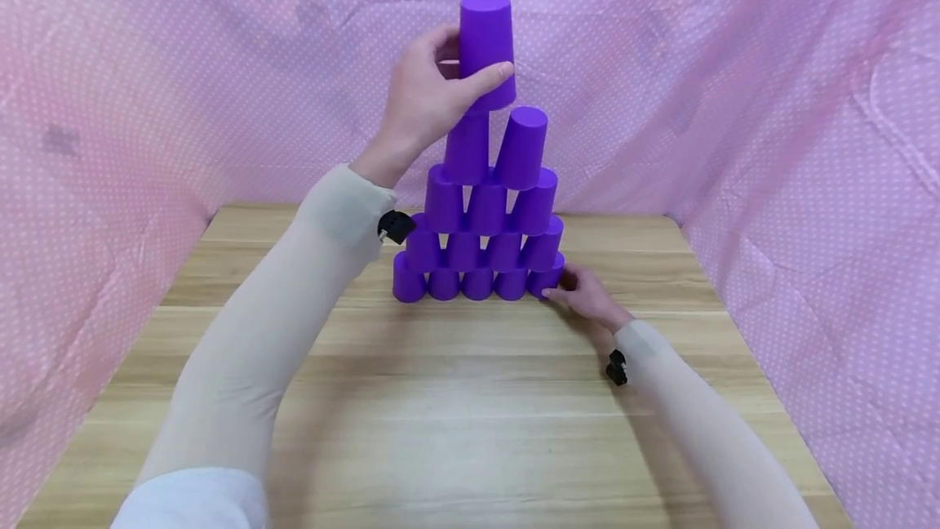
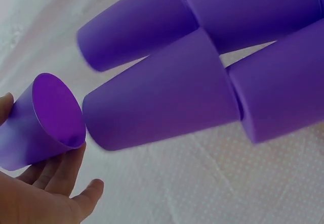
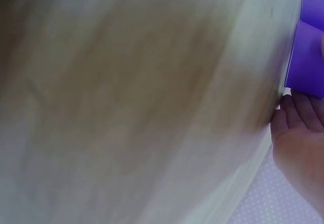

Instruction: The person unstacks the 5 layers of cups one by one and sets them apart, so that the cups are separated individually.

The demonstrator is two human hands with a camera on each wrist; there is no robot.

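Upside-down purple cups stand as a pyramid in the head view. At its top my left hand [image 1: 429, 92] grips a purple cup [image 1: 486, 31], thumb across the front and fingers behind. That cup's open mouth [image 2: 58, 110] faces the base of an upper-row cup [image 2: 157, 92] in the left wrist view, rim right at it. The upper row holds two cups, the right one [image 1: 523, 149] leaning in the head view. Low on the right, my right hand [image 1: 586, 296] holds the end cup [image 1: 545, 280] of the bottom row, thumb in front and fingers at its far side.
The pyramid stands toward the back of a wood-grain table [image 1: 455, 415]. Pink dotted cloth [image 1: 220, 64] hangs behind and on both sides. Black camera mounts [image 1: 396, 227] sit at both wrists. Three cups [image 1: 488, 202] form the row below the upper two, with several in each lower row.
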